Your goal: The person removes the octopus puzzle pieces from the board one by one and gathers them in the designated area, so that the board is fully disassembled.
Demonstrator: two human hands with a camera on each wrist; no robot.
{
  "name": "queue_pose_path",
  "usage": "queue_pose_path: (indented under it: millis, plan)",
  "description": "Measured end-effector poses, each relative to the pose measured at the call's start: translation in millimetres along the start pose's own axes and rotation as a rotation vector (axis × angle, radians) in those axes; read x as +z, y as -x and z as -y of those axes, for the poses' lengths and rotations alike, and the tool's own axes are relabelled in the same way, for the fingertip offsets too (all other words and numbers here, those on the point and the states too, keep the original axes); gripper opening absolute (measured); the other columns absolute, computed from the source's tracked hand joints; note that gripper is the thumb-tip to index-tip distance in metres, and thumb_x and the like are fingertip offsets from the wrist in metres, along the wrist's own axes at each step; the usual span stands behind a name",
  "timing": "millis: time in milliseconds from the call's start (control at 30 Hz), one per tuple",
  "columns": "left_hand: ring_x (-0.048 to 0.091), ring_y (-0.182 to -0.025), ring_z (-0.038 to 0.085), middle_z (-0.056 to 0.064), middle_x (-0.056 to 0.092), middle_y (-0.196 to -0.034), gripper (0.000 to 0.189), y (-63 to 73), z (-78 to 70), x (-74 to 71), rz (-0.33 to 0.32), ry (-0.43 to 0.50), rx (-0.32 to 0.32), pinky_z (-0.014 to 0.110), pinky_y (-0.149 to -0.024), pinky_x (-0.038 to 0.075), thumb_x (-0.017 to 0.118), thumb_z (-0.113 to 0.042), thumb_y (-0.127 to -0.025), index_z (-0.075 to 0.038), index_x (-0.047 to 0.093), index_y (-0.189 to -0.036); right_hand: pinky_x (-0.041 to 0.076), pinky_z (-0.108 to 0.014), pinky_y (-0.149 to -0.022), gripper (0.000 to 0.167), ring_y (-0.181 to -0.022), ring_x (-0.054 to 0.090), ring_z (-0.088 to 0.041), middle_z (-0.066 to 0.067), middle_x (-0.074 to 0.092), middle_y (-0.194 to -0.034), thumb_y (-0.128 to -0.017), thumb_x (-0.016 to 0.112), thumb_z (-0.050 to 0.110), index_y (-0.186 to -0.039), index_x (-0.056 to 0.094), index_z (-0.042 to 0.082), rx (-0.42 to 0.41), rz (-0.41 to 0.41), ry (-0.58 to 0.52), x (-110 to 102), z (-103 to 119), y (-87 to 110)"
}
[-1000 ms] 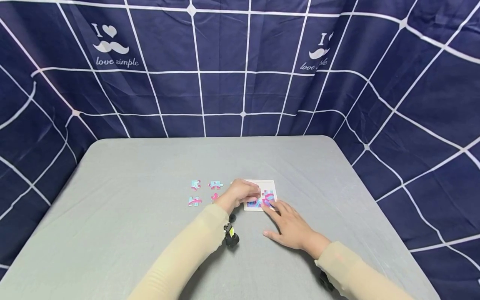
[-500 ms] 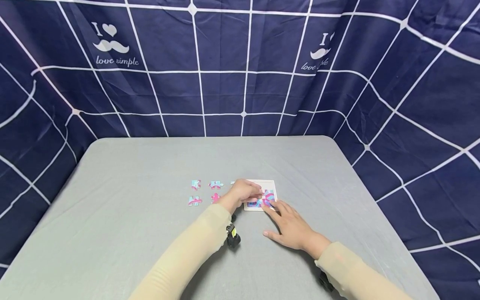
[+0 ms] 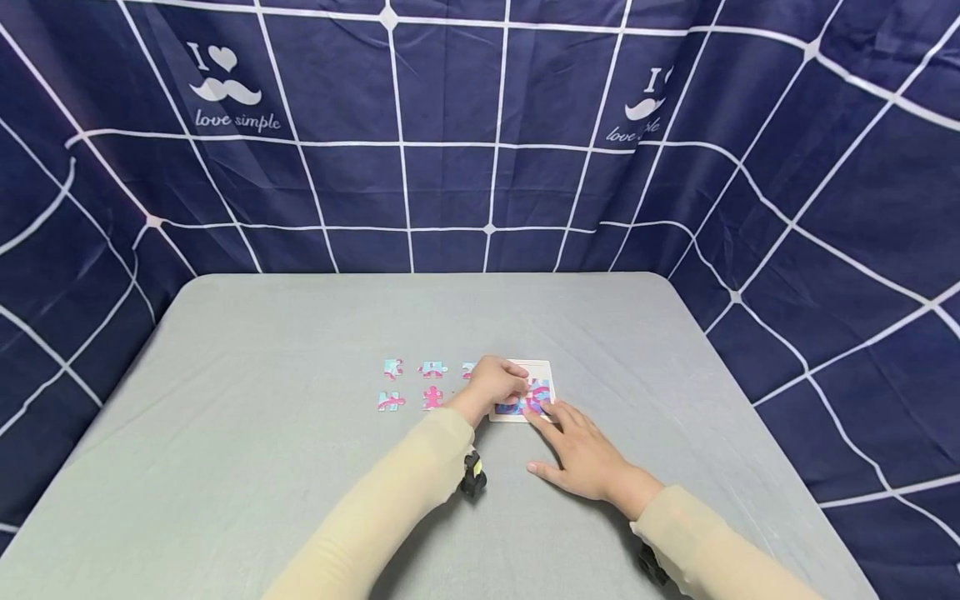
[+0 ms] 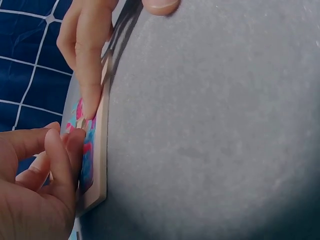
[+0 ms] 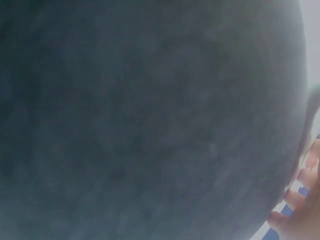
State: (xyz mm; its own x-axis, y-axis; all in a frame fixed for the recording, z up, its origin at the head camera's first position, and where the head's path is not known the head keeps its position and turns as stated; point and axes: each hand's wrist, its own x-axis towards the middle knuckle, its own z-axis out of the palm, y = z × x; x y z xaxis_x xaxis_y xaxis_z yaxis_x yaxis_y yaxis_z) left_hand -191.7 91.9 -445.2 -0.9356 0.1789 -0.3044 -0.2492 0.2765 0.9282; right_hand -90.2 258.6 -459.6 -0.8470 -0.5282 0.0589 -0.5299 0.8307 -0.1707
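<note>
A shallow light puzzle tray [image 3: 536,367] lies on the table, with joined pink, purple and blue puzzle pieces [image 3: 538,390] in its near part. My left hand [image 3: 495,382] reaches over the tray from the left, thumb and fingertips pinched together low over the pieces. What seems to be a puzzle piece between them is mostly hidden by the fingers. In the left wrist view those fingertips sit just above the picture, close to the tray's side wall [image 4: 102,165]. My right hand [image 3: 588,454] lies spread, its fingertips resting on the tray's near right part and the pieces there.
Left of the tray, several loose puzzle pieces lie in two rows, among them a pink piece [image 3: 432,397] and a light blue piece [image 3: 393,367]. My left forearm partly covers this area. A grey cloth [image 3: 285,400] covers the table; a navy curtain [image 3: 442,183] surrounds it.
My left hand has shifted slightly right over the tray, uncovering more of the loose pieces on its left. The right hand has stayed in place.
</note>
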Motion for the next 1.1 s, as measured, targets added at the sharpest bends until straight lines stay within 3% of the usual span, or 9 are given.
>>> queue_pose_path:
  millis: [400,900,1100]
  plan:
    - [0.060,-0.058,0.009,0.001,0.067,-0.072,0.010,-1.2,-2.0,3.5,-0.012,-0.137,0.054,0.019,-0.056,0.054,0.077,0.000,-0.077,-0.006,0.076,-0.085,0.027,-0.058,-0.107,0.076,-0.133,0.029,-0.042,-0.022,0.037,-0.142,-0.088,0.061,0.050,-0.147,0.036,0.010,-0.012,-0.018,-0.009,2.3,-2.2,0.8]
    - [0.061,-0.060,0.010,-0.002,0.068,-0.076,0.010,3.2,-2.7,1.4,-0.017,-0.151,0.053,0.020,-0.057,0.053,0.079,-0.005,-0.076,-0.010,0.076,-0.084,0.027,-0.057,-0.107,0.075,-0.133,0.030,-0.041,-0.021,0.037,-0.142,-0.088,0.062,0.049,-0.147,0.037,0.010,-0.010,-0.020,-0.016,1.8,-1.6,0.9]
    - [0.063,-0.061,0.009,0.001,0.069,-0.073,0.009,0.8,-0.2,0.3,-0.009,-0.079,0.054,0.019,-0.058,0.054,0.076,-0.002,-0.080,-0.006,0.076,-0.087,0.026,-0.057,-0.107,0.076,-0.134,0.029,-0.040,-0.021,0.036,-0.143,-0.088,0.061,0.050,-0.148,0.036,0.011,0.002,-0.004,-0.014,1.7,-2.2,0.8]
